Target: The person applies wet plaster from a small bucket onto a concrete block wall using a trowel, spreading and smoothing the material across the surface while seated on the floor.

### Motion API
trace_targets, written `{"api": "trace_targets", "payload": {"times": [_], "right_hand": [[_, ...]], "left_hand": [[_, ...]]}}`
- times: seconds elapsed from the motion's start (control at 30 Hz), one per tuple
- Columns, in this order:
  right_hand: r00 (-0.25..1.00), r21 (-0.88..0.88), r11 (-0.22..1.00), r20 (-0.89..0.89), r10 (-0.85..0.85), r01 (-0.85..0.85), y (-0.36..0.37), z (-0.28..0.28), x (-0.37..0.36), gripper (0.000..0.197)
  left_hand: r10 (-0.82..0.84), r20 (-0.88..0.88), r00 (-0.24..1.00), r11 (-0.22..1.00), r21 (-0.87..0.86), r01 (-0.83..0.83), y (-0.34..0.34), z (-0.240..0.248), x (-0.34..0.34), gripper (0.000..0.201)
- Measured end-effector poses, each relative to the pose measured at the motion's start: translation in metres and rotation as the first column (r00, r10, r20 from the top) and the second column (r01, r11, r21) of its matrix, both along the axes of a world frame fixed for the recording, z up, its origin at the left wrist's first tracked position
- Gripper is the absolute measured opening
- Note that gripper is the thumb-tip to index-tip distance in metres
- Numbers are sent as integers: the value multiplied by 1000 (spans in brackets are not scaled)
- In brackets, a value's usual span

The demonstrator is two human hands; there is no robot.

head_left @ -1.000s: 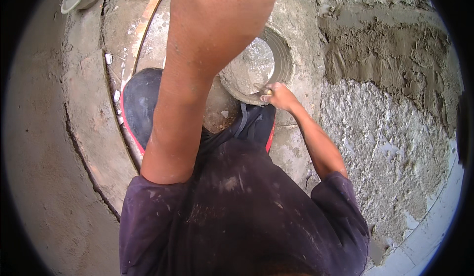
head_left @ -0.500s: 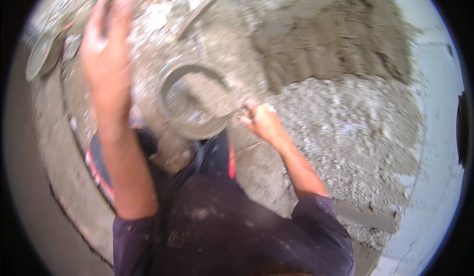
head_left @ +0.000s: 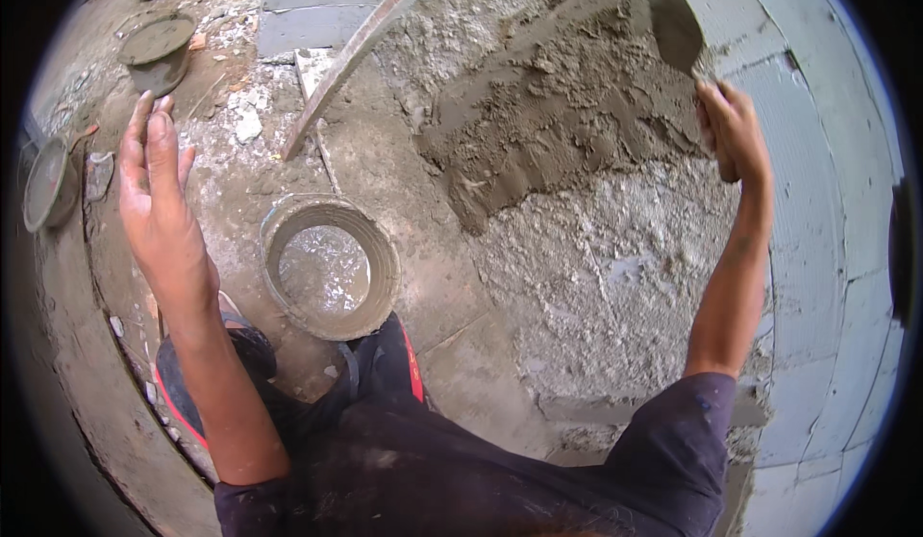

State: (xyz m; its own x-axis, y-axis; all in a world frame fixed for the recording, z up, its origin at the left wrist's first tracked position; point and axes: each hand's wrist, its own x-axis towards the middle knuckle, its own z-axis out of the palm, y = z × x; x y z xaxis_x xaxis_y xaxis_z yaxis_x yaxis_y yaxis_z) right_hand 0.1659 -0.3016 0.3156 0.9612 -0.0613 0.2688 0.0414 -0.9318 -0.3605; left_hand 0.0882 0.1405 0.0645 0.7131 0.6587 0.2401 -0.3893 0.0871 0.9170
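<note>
My right hand (head_left: 735,133) is closed round the handle of a trowel (head_left: 675,20), whose mortar-grey blade points away from me. The blade is at the upper right edge of a patch of wet mortar (head_left: 567,104) spread on the rough wall (head_left: 615,277). My left hand (head_left: 165,191) is raised on the left with its fingers stretched out, holding nothing. Between my arms, in front of my legs, a round bucket (head_left: 380,277) stands with wet, shiny grey mix in its bottom.
A long wooden straightedge (head_left: 361,47) leans beyond the bucket. Mortar-caked buckets (head_left: 157,51) stand at the far left, and another tub (head_left: 50,183) lies tilted at the left. Rubble (head_left: 248,125) litters the ground. Grey blocks (head_left: 817,191) line the right side.
My right hand has swung from the bucket's rim up and right, with the trowel now at the mortar patch. My left hand has dropped slightly. The whole view has shifted.
</note>
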Motion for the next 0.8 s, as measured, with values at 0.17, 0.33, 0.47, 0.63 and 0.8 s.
{"api": "trace_targets", "payload": {"times": [0.17,0.33,0.47,0.63,0.8], "right_hand": [[983,26,997,-172,70,-67,25,-21,15,23],[969,-578,811,-238,-60,-92,21,-122,19,28],[977,-727,686,-148,-151,-4,5,-121,27,33],[968,-705,672,88,-233,226,25,-137,41,30],[854,-641,689,-517,-63,-337,68,-212,34,39]], "left_hand": [[-89,-6,996,996,-8,89,-11,-3,8,56],[-172,12,985,985,-10,172,-13,-10,6,59],[-155,17,988,988,-21,156,-7,-7,3,59],[-159,42,986,986,-36,161,-12,-4,4,59],[-203,60,977,976,-64,207,-21,-8,14,55]]}}
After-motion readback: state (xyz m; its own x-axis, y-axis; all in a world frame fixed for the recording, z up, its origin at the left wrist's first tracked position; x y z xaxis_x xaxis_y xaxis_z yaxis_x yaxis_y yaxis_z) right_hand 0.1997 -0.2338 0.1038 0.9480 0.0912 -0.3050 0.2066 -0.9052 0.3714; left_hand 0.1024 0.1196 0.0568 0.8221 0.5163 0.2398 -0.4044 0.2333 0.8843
